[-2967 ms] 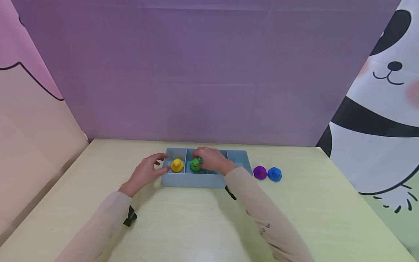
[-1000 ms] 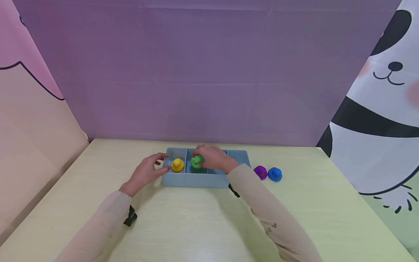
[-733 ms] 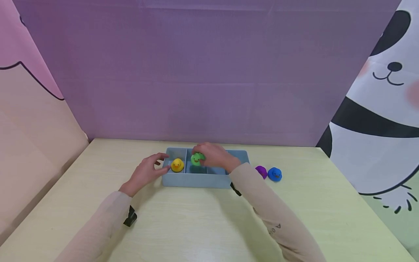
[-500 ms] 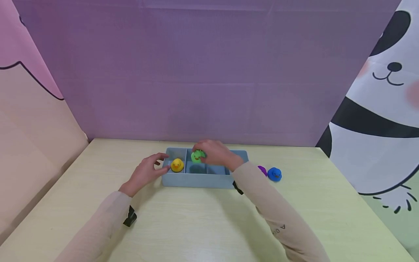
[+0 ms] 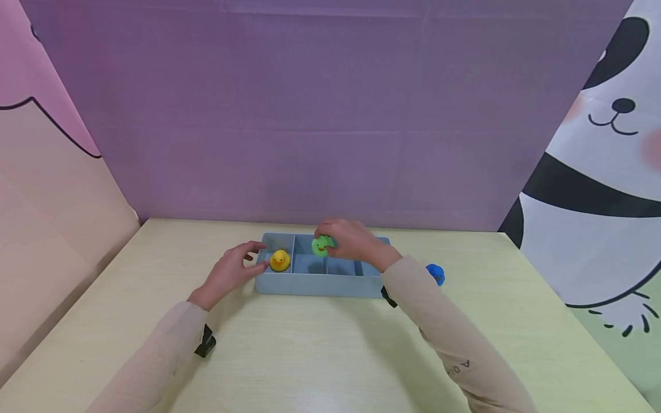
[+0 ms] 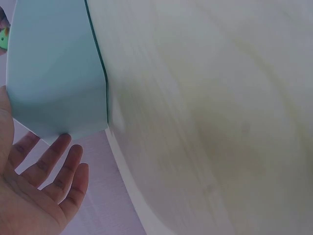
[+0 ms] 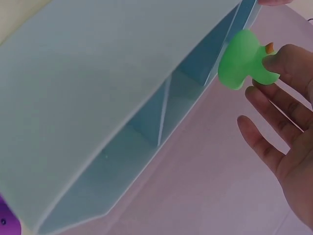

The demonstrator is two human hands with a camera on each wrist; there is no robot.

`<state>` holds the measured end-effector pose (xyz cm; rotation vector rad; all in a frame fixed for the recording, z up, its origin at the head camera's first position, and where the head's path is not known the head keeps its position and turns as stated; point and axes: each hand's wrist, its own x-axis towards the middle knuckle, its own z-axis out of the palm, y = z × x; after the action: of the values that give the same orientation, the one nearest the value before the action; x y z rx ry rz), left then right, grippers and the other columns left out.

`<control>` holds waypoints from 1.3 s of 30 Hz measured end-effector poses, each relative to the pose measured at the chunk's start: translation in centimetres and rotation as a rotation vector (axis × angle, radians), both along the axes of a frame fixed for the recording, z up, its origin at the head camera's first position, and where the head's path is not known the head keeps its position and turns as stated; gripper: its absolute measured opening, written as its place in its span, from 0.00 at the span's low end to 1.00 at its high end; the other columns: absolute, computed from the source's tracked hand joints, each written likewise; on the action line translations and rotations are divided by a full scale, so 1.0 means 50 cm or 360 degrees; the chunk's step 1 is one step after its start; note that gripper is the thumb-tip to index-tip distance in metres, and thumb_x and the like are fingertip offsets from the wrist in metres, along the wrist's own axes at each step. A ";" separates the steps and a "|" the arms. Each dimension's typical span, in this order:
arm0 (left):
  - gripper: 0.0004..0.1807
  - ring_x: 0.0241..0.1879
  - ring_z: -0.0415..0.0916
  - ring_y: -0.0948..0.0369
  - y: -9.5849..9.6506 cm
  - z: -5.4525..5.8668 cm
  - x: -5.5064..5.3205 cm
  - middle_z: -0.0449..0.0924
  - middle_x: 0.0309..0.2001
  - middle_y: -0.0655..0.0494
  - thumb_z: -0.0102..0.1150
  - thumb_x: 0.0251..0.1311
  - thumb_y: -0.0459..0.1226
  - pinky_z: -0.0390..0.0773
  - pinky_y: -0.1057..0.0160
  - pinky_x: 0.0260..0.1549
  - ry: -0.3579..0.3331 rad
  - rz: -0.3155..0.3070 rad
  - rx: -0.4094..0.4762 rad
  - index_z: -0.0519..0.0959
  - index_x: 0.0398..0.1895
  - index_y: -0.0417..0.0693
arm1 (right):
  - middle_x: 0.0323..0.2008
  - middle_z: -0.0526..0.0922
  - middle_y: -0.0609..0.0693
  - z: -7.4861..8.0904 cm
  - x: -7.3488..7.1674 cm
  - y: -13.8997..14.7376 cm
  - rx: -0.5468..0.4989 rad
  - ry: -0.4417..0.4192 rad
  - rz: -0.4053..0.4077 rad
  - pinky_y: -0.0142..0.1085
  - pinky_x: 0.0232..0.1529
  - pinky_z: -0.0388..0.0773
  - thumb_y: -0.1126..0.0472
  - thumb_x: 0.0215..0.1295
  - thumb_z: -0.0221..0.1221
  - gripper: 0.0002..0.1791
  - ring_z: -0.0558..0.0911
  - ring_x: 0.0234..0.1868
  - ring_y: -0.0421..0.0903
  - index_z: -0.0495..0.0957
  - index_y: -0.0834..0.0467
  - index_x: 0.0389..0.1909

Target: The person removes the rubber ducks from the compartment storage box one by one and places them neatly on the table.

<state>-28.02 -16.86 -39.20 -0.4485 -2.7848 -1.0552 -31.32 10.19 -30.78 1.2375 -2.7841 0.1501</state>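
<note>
My right hand [image 5: 353, 240] pinches a green rubber duck [image 5: 319, 246] between thumb and fingers, above the second compartment from the left of a light blue divided box [image 5: 310, 285]. In the right wrist view the green duck [image 7: 239, 58] is clear of the box, its orange beak near the thumb. My left hand [image 5: 232, 274] is at the box's left end with fingers spread; in the left wrist view its fingertips [image 6: 63, 139] lie at the box's end wall. A yellow rubber duck [image 5: 279, 260] sits in the leftmost compartment.
To the right of the box a blue rubber duck [image 5: 436, 273] sits on the wooden table [image 5: 289, 355], partly behind my right sleeve. A purple duck [image 7: 9, 220] shows at the right wrist view's corner. A purple cloth backdrop [image 5: 330, 126] stands behind the table.
The green duck has been lifted from the second compartment and moved slightly right in my right hand. My right sleeve now covers the purple duck in the head view. The left hand stays put.
</note>
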 end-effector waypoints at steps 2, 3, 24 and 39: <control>0.26 0.49 0.73 0.48 0.000 0.000 0.000 0.73 0.55 0.46 0.56 0.57 0.46 0.76 0.50 0.45 -0.0002 -0.0002 0.0003 0.70 0.58 0.48 | 0.45 0.79 0.46 0.002 0.003 0.007 0.0002 0.0005 -0.0010 0.36 0.39 0.77 0.63 0.55 0.61 0.15 0.77 0.42 0.43 0.78 0.53 0.45; 0.26 0.49 0.73 0.48 0.000 0.000 0.000 0.73 0.55 0.46 0.56 0.57 0.46 0.76 0.50 0.45 -0.0001 -0.0003 0.0004 0.70 0.58 0.48 | 0.44 0.79 0.46 0.003 0.004 0.011 0.0003 0.0009 -0.0016 0.36 0.39 0.77 0.63 0.55 0.61 0.15 0.77 0.42 0.43 0.78 0.53 0.45; 0.26 0.49 0.73 0.49 -0.001 -0.002 -0.002 0.73 0.55 0.47 0.56 0.58 0.46 0.76 0.51 0.44 0.0000 0.0001 -0.0002 0.70 0.58 0.49 | 0.39 0.78 0.47 0.000 0.012 0.122 -0.0088 0.0061 -0.0079 0.38 0.37 0.78 0.66 0.50 0.63 0.15 0.77 0.38 0.45 0.79 0.55 0.41; 0.26 0.49 0.73 0.50 0.001 -0.002 0.000 0.73 0.56 0.46 0.56 0.57 0.46 0.76 0.51 0.44 -0.0027 0.0001 0.0024 0.69 0.59 0.48 | 0.39 0.79 0.48 0.001 0.027 0.200 -0.0146 0.0062 -0.0139 0.39 0.38 0.79 0.67 0.49 0.63 0.16 0.77 0.38 0.45 0.78 0.58 0.42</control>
<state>-28.00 -16.82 -39.30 -0.4391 -2.7893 -1.0841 -29.97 20.20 -30.75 1.0846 -2.7580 0.2415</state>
